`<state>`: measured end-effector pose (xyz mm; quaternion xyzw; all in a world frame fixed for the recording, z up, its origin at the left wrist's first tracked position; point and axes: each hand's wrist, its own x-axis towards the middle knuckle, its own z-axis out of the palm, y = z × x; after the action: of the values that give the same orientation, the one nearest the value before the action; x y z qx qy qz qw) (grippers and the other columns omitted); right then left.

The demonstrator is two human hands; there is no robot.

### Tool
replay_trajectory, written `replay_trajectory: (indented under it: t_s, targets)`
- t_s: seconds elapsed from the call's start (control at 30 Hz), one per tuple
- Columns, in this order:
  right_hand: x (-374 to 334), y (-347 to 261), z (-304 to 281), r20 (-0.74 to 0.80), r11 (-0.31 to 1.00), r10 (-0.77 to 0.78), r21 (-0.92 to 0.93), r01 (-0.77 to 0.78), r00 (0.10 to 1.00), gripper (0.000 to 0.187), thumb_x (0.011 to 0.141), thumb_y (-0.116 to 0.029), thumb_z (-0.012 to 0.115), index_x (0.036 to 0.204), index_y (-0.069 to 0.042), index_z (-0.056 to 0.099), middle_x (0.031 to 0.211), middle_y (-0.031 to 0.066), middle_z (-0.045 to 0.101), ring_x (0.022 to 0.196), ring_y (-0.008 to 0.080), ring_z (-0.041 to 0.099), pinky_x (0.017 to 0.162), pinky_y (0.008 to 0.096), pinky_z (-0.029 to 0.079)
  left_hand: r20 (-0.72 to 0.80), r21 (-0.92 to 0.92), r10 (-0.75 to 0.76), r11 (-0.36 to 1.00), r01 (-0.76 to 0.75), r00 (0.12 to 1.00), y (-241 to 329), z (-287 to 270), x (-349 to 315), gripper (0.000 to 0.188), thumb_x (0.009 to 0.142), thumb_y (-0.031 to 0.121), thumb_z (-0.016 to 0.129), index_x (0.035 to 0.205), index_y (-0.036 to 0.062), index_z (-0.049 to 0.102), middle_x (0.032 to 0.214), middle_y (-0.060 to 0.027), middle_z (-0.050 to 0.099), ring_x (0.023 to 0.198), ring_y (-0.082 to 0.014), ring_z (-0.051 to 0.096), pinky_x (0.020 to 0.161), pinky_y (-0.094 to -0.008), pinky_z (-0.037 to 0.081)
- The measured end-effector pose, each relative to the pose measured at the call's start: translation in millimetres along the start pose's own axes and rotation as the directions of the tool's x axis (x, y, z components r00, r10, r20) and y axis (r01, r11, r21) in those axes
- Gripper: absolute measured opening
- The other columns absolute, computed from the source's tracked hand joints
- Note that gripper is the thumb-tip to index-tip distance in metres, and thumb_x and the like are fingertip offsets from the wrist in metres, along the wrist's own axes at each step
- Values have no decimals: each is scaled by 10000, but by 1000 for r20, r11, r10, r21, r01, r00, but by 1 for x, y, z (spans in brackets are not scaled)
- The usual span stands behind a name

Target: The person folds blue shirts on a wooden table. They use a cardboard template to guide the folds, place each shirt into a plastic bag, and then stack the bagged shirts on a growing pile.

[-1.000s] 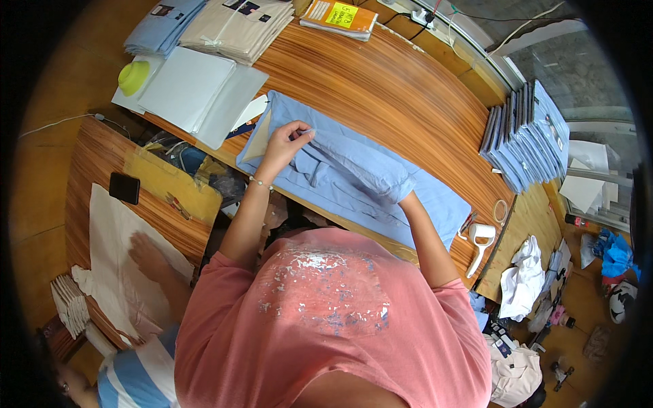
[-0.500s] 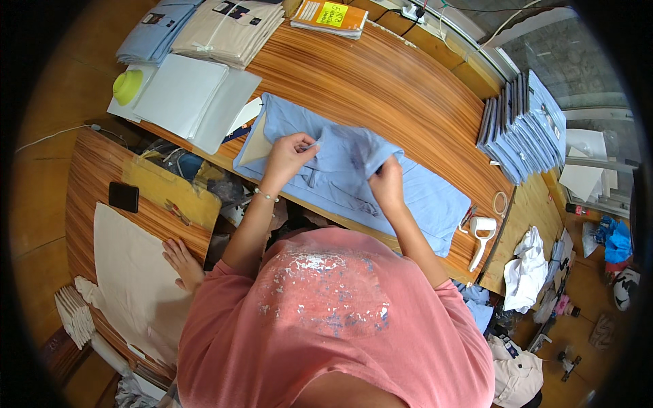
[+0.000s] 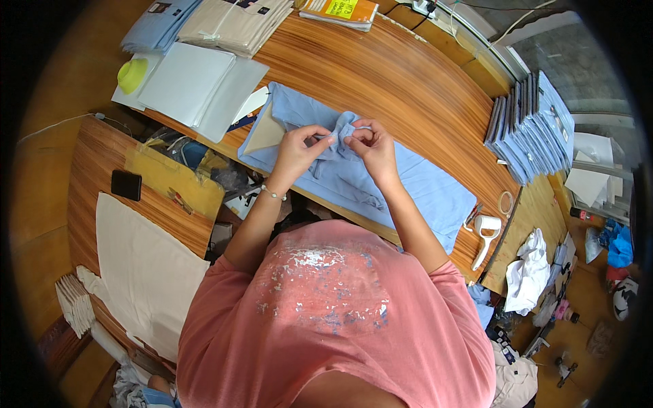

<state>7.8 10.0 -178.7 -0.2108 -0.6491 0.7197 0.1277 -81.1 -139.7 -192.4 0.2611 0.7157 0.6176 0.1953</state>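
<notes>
A light blue cloth garment point(image 3: 422, 183) lies stretched along the front edge of the wooden table. Part of it is gathered up and bunched between my two hands. My left hand point(image 3: 304, 151) pinches one side of the bunched fabric, thumb against fingers. Close by on the right, my right hand point(image 3: 373, 151) grips the other side with curled fingers. Beneath the garment's left end, a beige board or sheet point(image 3: 265, 136) shows at its folded edge. Smaller details of the fabric between my fingertips are hidden.
White sheets point(image 3: 187, 85) and folded garments point(image 3: 235, 24) occupy the table's far left. Packed blue garments point(image 3: 534, 129) stand stacked at right, near a white lint roller point(image 3: 486, 234) and a tape ring point(image 3: 505, 203). A side table at left bears a dark phone point(image 3: 126, 185) and beige cloth point(image 3: 139, 272).
My right hand has moved left and up, bringing its lifted fabric against my left hand's. Another person's hand has gone from the beige cloth at left.
</notes>
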Motion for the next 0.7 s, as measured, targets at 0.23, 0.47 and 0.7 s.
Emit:
replay_trajectory:
  t_s: [0.23,0.47,0.7]
  targets:
    - [-1,12,-1,40,983,-26,-182,33,999,71,809,-37,654,859,13,643,702,-14,596,614,36,503,551,185,406,-1,28,8,1000,-8,1000,1,2,-3,141,773,80,706,847,-23,643,763,-2,620,670,-57,499,601,-207,416]
    - [-10,-3,7,5,897,-94,-433,87,996,135,785,-59,654,874,41,656,678,100,633,611,104,550,585,255,459,-46,127,40,991,-34,998,0,5,-4,133,733,71,731,818,1,656,782,-39,627,689,-91,529,612,-227,430]
    - [-10,-1,5,18,871,-151,-470,142,988,139,783,-60,646,881,38,655,712,140,646,615,155,585,599,280,475,-16,251,262,935,-249,965,-5,4,3,142,680,75,750,786,34,665,988,-74,631,898,-206,559,777,-307,444]
